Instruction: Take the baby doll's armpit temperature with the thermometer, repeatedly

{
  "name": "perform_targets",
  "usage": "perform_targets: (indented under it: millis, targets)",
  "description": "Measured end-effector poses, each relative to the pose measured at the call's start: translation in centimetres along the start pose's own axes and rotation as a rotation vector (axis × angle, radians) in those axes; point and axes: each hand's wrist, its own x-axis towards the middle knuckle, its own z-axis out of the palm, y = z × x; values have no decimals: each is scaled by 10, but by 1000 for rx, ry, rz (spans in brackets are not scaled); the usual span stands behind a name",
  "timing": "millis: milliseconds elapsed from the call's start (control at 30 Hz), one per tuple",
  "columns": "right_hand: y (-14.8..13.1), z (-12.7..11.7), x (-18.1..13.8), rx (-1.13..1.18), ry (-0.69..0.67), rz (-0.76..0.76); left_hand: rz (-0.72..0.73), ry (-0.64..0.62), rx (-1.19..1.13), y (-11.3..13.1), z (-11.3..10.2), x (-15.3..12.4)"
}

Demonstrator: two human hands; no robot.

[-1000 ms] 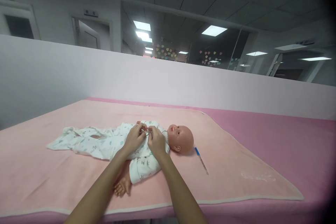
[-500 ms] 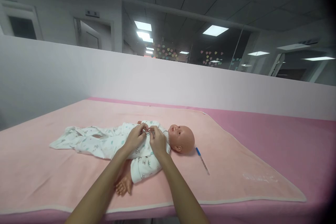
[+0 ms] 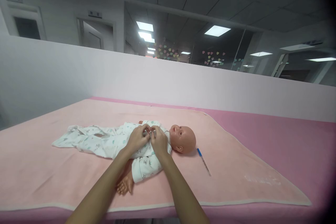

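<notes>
A baby doll (image 3: pixel 183 138) lies on its back on a peach blanket (image 3: pixel 236 168), head to the right, dressed in a white patterned romper (image 3: pixel 105 142). One bare doll hand (image 3: pixel 125 184) sticks out of the near sleeve. My left hand (image 3: pixel 138 138) and my right hand (image 3: pixel 159 142) meet on the doll's chest just below the neck. Both pinch the romper's front edges, fingers curled and pressed together at a fastening. What lies between the fingertips is too small to see.
A thin stick with a blue end, like a thermometer (image 3: pixel 203 156), lies on the blanket right of the doll's head. The blanket covers a pink table (image 3: pixel 288 140). A pale partition wall (image 3: pixel 183 80) runs along the table's far side.
My two hands have drawn slightly closer together on the doll's chest. The view has drifted a little, and the doll has not moved.
</notes>
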Motion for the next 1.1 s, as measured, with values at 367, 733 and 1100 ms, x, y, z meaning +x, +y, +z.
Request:
perform_targets:
  millis: [367, 733, 1100]
  targets:
    - [-5, -1, -3, 26, 27, -25, -22, -6, -103, -7, 3, 1]
    - [-7, 1, -4, -35, 14, -67, -107, 38, -342, -9, 4, 2]
    - [-2, 8, -4, -28, 46, -24, -110, 6, -251, -6, 1, 1]
